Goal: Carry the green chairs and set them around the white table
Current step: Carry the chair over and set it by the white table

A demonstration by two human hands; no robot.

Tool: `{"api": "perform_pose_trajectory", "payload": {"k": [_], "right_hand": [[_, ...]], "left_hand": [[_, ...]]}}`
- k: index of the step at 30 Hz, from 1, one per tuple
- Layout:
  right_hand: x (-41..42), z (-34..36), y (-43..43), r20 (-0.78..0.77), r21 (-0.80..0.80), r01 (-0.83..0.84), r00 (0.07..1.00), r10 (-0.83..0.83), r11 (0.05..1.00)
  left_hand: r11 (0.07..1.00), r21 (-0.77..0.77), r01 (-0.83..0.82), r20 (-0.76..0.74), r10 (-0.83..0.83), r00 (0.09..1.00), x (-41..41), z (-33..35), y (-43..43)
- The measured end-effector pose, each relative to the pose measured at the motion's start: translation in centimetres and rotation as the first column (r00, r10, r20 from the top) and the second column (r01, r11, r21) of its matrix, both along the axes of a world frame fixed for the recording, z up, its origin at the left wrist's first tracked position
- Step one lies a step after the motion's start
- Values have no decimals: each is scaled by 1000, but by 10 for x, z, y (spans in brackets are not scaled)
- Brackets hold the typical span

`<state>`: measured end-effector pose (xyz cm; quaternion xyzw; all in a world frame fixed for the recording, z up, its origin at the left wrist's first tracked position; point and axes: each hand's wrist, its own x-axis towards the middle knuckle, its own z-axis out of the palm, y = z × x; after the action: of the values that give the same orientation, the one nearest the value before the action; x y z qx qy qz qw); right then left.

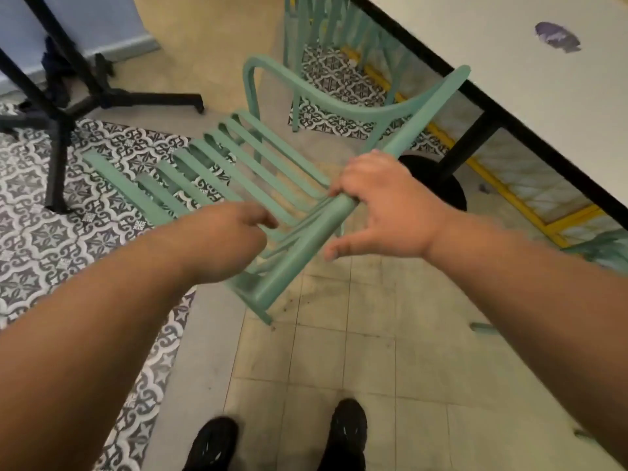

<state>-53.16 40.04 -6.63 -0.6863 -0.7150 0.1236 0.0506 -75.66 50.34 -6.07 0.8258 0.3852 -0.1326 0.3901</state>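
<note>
Here, a light green plastic chair with a slatted seat and curved armrests (pixel 210 164) is just beside the long edge of the white rectangular table with a black rim (pixel 509 79), and the end of one armrest reaches the rim. The right hand (pixel 377 198) grips the top rail of the chair back: its fingers are curled over the rail and the thumb is spread away below it. The left hand (pixel 227 243) is blurred, just beside the same rail, with the fingers loosely bent and nothing between them; I cannot tell if it touches the slats. A second green slatted chair (pixel 323 25) stands farther along the table, partly under its edge. The black table post with a round base (pixel 445 188) is behind the right hand. At the left there is a black metal stand with spread legs (pixel 61 107) on the grey-and-white patterned tile floor (pixel 34 232). Two black shoes (pixel 214 443) are on plain beige tiles at the bottom.
</note>
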Motion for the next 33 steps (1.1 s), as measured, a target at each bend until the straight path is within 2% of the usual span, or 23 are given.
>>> {"api": "perform_pose_trajectory", "payload": {"k": [1, 3, 7, 11, 15, 26, 33], "right_hand": [[13, -1, 3, 24, 14, -6, 1000, 6, 1000], [42, -2, 12, 73, 21, -9, 997, 8, 1000], [79, 10, 31, 136, -69, 61, 989, -51, 996], [100, 25, 48, 266, -217, 174, 957, -113, 961], [107, 33, 56, 294, -253, 236, 943, -158, 938], [99, 26, 45, 286, -193, 218, 945, -158, 957], [89, 21, 18, 316, -118, 246, 928, -199, 962]], "left_hand": [[997, -25, -78, 83, 80, 993, 8, 10, -11], [996, -6, -94, 146, 94, 985, 26, 19, -38], [963, 264, -61, 51, 50, 997, 50, -1, -66], [935, 353, -32, -22, 42, 999, 54, -9, -63], [934, 356, -29, -8, 34, 999, 52, -8, -62], [933, 359, -1, 4, 0, 1000, 46, -8, -63], [915, 396, 74, 22, -90, 996, 31, -4, -59]]}}
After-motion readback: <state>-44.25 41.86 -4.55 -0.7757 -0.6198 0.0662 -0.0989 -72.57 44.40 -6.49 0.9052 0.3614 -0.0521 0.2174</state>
